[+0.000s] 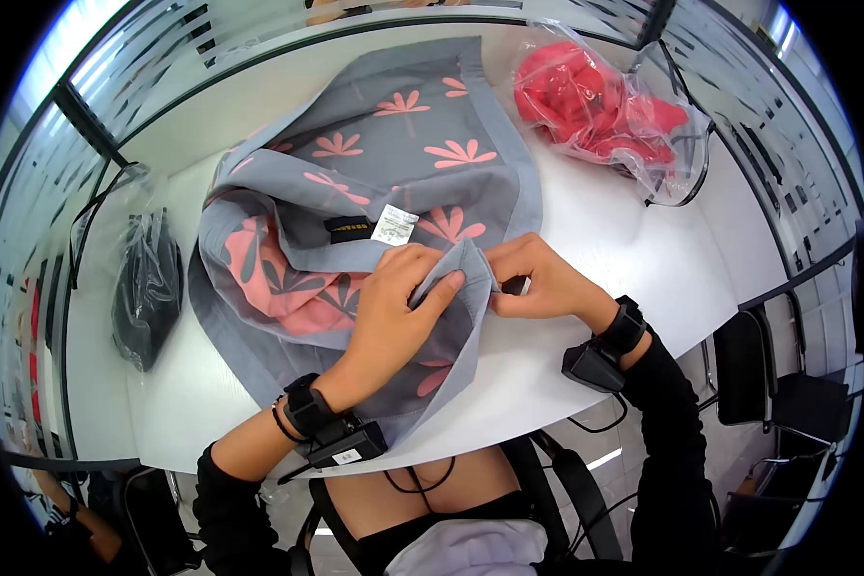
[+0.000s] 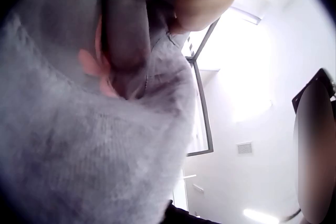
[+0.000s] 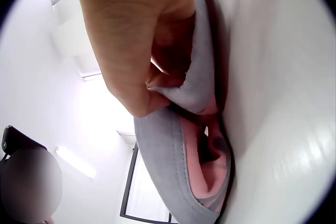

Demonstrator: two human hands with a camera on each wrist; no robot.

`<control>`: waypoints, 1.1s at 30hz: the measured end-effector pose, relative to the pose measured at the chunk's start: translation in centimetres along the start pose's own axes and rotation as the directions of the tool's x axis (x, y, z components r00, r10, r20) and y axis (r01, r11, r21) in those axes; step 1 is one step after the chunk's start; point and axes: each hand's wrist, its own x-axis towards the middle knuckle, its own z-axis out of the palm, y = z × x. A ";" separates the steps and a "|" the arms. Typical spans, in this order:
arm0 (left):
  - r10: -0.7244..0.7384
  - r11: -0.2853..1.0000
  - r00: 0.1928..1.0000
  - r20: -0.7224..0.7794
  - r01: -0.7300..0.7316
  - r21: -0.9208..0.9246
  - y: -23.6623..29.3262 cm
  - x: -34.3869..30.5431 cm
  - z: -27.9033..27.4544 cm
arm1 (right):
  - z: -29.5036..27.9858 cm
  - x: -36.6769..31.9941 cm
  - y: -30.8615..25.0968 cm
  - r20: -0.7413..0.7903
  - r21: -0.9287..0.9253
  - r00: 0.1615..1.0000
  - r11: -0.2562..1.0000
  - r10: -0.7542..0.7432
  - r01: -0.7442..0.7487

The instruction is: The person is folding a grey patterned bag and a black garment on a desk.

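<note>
A grey pillowcase [image 1: 341, 144] with pink flower prints and a wide stitched border is spread in loose folds over the white table. Its pink side with grey flowers shows in a fold at the left. My left hand [image 1: 394, 307] grips a raised corner of the border, thumb on the near face. Beside it, my right hand [image 1: 538, 278] pinches the edge of the same corner between thumb and fingers. In the right wrist view, the right hand [image 3: 134, 40] holds the grey edge [image 3: 197, 85] close over the table. A white care label [image 1: 395, 226] and a black tag lie just beyond the left hand.
At the back right lies a clear bag [image 1: 600, 106] of red cloth. A clear bag with dark contents [image 1: 148, 288] rests at the left. Low partitions [image 1: 178, 115] enclose the white table [image 1: 605, 240]; its curved front edge is near my lap. Black chairs [image 1: 744, 370] stand at the right.
</note>
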 end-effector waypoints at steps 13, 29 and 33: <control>0.023 1.000 0.997 0.074 -0.022 -0.016 -0.7 -0.2 -0.1 | -0.4 0.1 -0.1 0.062 -0.002 0.998 1.000 0.006 -0.005; 0.043 0.999 0.996 0.079 -0.046 0.030 -1.2 -0.3 0.1 | -0.5 0.1 0.3 0.099 -0.067 0.995 0.998 0.003 0.004; 0.046 0.998 0.994 0.104 -0.051 0.045 -1.3 -0.2 0.0 | -0.4 0.1 0.6 0.094 -0.070 0.996 0.998 0.007 0.000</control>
